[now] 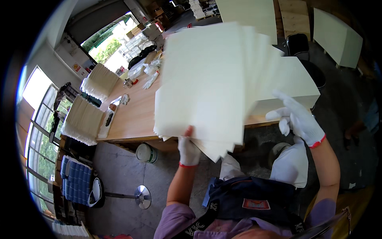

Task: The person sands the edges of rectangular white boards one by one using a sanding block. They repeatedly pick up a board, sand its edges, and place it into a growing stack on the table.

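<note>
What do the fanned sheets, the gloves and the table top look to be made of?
Fanned sheets: probably paper or thin card, cream and matt; thin edges splay at the corner.
Gloves, left hand and right hand: seemingly white knit fabric with red cuff trim, soft and creased.
Table top: looks like wood or wood-look laminate, light brown, smooth, faintly sheened.

A long wooden table (135,115) carries a thick paper stack (294,79). Left of that stack lie crumpled white gloves (151,73) and two fringed paper bundles (85,119).

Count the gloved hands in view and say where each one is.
2. The left hand grips the lower edge of the fanned paper sheets; the right hand is at their right side, fingers spread.
</note>
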Action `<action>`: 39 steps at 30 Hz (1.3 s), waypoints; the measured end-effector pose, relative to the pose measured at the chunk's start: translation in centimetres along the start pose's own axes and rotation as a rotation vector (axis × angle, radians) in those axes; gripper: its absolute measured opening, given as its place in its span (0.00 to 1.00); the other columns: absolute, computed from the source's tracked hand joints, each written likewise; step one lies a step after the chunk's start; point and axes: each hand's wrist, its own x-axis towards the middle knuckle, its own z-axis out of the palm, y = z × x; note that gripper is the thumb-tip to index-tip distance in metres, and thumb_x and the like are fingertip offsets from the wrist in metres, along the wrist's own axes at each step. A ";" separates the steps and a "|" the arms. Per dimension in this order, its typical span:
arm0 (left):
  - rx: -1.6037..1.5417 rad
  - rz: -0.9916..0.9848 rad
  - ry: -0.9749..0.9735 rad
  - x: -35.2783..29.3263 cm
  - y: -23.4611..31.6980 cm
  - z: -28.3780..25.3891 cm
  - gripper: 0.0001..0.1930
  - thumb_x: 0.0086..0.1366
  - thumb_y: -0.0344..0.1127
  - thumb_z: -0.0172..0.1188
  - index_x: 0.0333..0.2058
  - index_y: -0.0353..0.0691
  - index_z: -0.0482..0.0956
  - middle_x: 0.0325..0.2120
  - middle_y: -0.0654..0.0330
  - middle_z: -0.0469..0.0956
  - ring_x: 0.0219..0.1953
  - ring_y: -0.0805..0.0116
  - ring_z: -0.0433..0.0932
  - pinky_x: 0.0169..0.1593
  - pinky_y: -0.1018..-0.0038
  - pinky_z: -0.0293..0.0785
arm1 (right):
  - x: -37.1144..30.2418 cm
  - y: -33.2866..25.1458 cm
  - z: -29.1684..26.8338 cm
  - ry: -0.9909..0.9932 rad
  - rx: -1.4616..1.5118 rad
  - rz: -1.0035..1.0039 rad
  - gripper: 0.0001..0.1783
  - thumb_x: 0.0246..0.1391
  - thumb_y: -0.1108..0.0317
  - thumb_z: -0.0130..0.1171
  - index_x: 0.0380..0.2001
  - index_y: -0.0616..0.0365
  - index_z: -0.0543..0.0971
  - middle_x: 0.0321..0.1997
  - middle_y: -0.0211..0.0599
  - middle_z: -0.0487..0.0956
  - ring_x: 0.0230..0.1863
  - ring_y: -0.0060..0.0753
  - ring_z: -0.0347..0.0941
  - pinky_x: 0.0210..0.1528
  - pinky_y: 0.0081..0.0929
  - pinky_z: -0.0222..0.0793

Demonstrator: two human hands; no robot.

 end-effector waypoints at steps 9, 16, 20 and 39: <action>0.117 0.134 0.479 12.0 4.7 -9.9 0.14 0.70 0.28 0.63 0.52 0.38 0.75 0.47 0.58 0.76 0.47 0.63 0.78 0.47 0.65 0.81 | -1.7 5.5 -2.5 -0.059 -0.030 0.166 0.27 0.74 0.54 0.50 0.70 0.55 0.70 0.44 0.52 0.86 0.23 0.26 0.80 0.23 0.19 0.74; 0.215 -0.086 0.557 12.9 2.9 -12.0 0.18 0.73 0.39 0.60 0.58 0.42 0.76 0.55 0.60 0.76 0.55 0.60 0.76 0.56 0.60 0.77 | -3.0 6.8 -4.3 0.032 0.003 0.175 0.25 0.74 0.57 0.49 0.68 0.55 0.72 0.44 0.51 0.86 0.24 0.25 0.80 0.25 0.19 0.75; 0.211 -0.082 0.554 13.5 2.9 -13.3 0.17 0.73 0.41 0.61 0.58 0.46 0.78 0.55 0.60 0.76 0.57 0.60 0.74 0.57 0.60 0.76 | -3.2 7.5 -4.7 0.042 0.027 0.176 0.25 0.75 0.56 0.49 0.68 0.55 0.72 0.43 0.50 0.87 0.24 0.25 0.80 0.26 0.20 0.76; 0.132 -0.026 0.515 15.4 0.8 -13.1 0.18 0.73 0.38 0.61 0.58 0.42 0.78 0.57 0.58 0.77 0.57 0.59 0.75 0.65 0.63 0.71 | -10.8 10.2 -4.7 0.117 -0.003 0.134 0.24 0.74 0.54 0.51 0.67 0.52 0.74 0.44 0.49 0.87 0.26 0.25 0.79 0.28 0.22 0.74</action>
